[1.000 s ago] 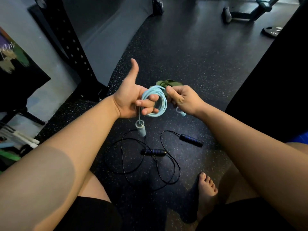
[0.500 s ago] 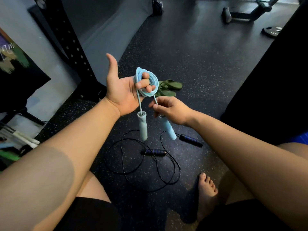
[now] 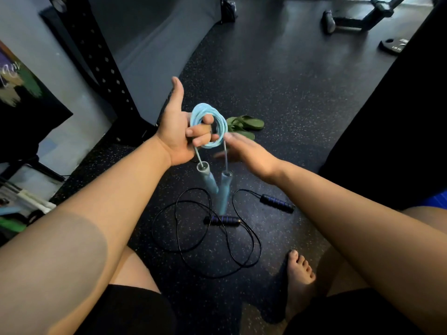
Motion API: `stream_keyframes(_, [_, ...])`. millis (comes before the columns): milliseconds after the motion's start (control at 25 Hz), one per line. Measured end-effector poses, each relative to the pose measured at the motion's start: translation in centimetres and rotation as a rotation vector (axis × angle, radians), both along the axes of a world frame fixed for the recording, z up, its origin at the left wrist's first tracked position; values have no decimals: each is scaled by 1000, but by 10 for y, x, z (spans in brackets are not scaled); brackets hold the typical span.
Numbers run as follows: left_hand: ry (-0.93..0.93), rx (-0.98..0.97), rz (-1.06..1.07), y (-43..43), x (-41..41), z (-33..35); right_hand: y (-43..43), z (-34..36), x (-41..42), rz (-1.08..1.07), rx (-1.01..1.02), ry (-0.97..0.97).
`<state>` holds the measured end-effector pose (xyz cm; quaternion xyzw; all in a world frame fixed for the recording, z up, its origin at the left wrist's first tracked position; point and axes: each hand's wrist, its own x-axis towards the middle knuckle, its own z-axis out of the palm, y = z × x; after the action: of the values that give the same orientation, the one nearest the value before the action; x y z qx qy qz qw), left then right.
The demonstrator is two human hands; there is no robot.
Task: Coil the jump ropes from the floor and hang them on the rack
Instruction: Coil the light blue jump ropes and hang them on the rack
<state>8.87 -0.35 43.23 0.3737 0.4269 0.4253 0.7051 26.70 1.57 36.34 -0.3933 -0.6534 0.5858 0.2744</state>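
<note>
above a dark speckled gym floor [image 3: 278, 76], a light blue jump rope [image 3: 209, 125] is being held up as a tight coil by the left hand [image 3: 180, 134]. the coil is being threaded over the curled fingers [image 3: 200, 131], with the thumb raised clear, probably so the loops are kept from springing apart. its two pale blue handles [image 3: 219, 187] are being left to dangle side by side beneath the coil, blurred. the right hand [image 3: 246, 151] is being held open and flat just beside the coil, gripping nothing; it is blurred, and contact with the rope cannot be confirmed.

on the floor below, a black jump rope [image 3: 205, 240] is being left in loose, uncoiled loops, its two dark handles lying near each other. a pair of green sandals [image 3: 244, 125] is lying behind the hands. a bare foot [image 3: 300, 276] is being rested on the floor. a black perforated upright [image 3: 104, 68] is standing at the left; a hanging hook cannot be made out.
</note>
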Motion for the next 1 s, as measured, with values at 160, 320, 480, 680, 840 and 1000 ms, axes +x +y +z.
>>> stream_keyframes(160, [14, -32, -251, -4, 3, 1, 10, 14, 6, -42, -28, 227])
stream_keyframes(320, [76, -28, -329, 0, -3, -7, 7, 21, 4, 146, -118, 365])
stream_keyframes(480, [172, -64, -308, -6, -8, -4, 4, 25, -2, 144, -151, 340])
stream_keyframes(680, [391, -207, -558, -30, -22, 8, -5, 32, -4, 310, 113, 26])
stream_keyframes(840, [460, -186, -500, -43, -26, 11, -20, 38, -11, 385, 103, 59])
stream_keyframes(1000, [528, -78, -201, -54, -20, 11, -22, 43, -13, 228, 159, 108])
